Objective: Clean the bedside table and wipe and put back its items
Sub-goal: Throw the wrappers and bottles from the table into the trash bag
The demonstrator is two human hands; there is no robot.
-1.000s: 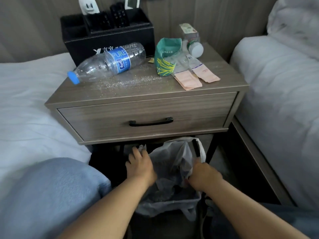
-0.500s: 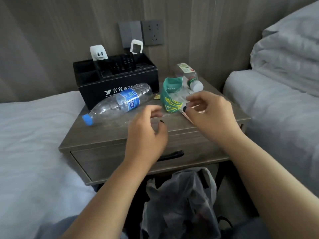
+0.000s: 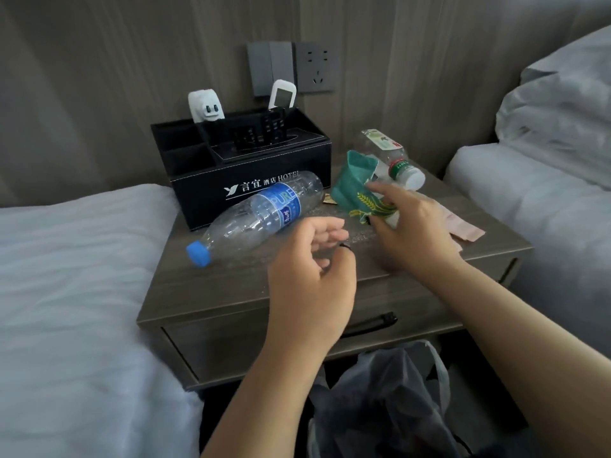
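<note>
Between two white-sheeted beds, a cluttered bedside table point(image 3: 211, 292) carries a black hotel organiser box point(image 3: 264, 180), a toppled clear water bottle point(image 3: 261, 216) and a crumpled green wrapper point(image 3: 355, 186). The right hand point(image 3: 410, 233) reaches the wrapper, grasp unclear; the left hand point(image 3: 310, 276) hovers loosely curled, empty. A careless sweep could roll the bottle off the edge.

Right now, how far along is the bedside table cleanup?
Barely started. Nothing looks done: the clear plastic bottle with the blue cap, the green printed packet, the small white-capped bottle, the pink sachets and scattered crumbs lie on the wood-grain bedside table. In hand: nothing; the right hand reaches at the packet, the left hand hovers. Left: clearing, wiping, replacing.
</note>
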